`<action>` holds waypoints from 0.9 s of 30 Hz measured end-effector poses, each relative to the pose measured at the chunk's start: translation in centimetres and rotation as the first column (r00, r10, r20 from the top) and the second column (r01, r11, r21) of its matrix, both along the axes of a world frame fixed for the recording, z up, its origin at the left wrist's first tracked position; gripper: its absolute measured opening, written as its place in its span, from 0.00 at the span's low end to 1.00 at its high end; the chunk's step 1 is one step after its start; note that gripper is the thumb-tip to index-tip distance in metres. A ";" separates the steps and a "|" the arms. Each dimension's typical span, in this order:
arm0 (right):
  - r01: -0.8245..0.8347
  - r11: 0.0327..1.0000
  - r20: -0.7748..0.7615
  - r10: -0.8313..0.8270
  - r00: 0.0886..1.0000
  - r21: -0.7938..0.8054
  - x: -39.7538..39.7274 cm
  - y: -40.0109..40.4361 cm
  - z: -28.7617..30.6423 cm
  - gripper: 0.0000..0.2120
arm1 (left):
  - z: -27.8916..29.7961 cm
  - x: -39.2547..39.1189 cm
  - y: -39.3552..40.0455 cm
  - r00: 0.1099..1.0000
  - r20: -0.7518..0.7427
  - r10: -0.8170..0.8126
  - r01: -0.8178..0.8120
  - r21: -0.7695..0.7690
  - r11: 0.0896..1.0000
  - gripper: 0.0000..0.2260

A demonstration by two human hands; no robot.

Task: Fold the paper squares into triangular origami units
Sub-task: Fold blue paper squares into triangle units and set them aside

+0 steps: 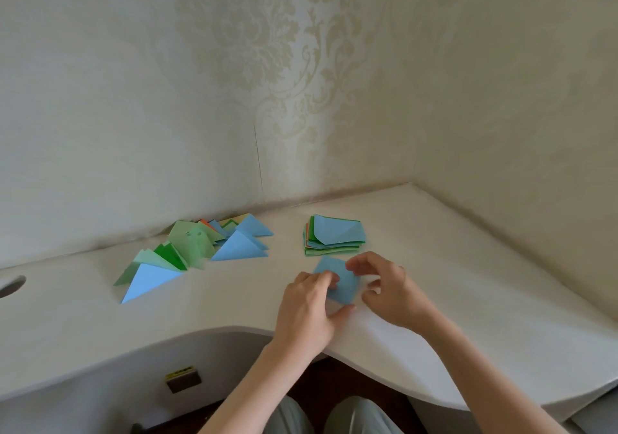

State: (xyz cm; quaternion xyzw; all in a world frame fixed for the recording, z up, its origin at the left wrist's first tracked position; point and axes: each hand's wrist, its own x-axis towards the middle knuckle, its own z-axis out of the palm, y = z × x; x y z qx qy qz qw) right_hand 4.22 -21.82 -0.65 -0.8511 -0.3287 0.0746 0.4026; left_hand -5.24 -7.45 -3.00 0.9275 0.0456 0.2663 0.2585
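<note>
Both hands (309, 303) (388, 286) pinch 1 flat blue paper square (344, 283).

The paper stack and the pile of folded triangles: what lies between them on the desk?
Nothing: the head view shows bare white desk between the paper stack and the folded triangles.

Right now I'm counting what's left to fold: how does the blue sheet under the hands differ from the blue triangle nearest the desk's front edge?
The blue sheet lies flat as a square; the blue triangle is folded to a point. The sheet is gripped by the left hand and right hand; the triangle lies untouched. The sheet sits before the paper stack; the triangle lies far left. Both are light blue paper.
</note>
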 end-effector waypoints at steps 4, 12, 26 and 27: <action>-0.140 0.982 0.166 0.160 0.973 -0.129 -0.3 -0.5 0.5 0.35 | 0.4 -0.4 1.8 0.999 -0.029 -0.020 0.019 -0.015 1.000 0.18; -0.167 0.959 0.330 0.237 0.914 -0.228 -0.5 1.3 -0.3 0.19 | 1.1 -2.4 6.1 0.984 -0.093 -0.153 0.156 0.028 0.987 0.06; 0.112 0.994 0.162 -0.109 0.981 -0.010 -0.9 5.5 -2.0 0.06 | -0.7 -1.3 6.7 0.983 0.028 0.179 -0.177 -0.069 0.982 0.06; 0.135 0.991 0.178 -0.130 0.975 -0.018 -0.9 5.8 -2.2 0.06 | -0.8 -1.0 6.5 0.980 0.033 0.198 -0.197 -0.046 0.979 0.07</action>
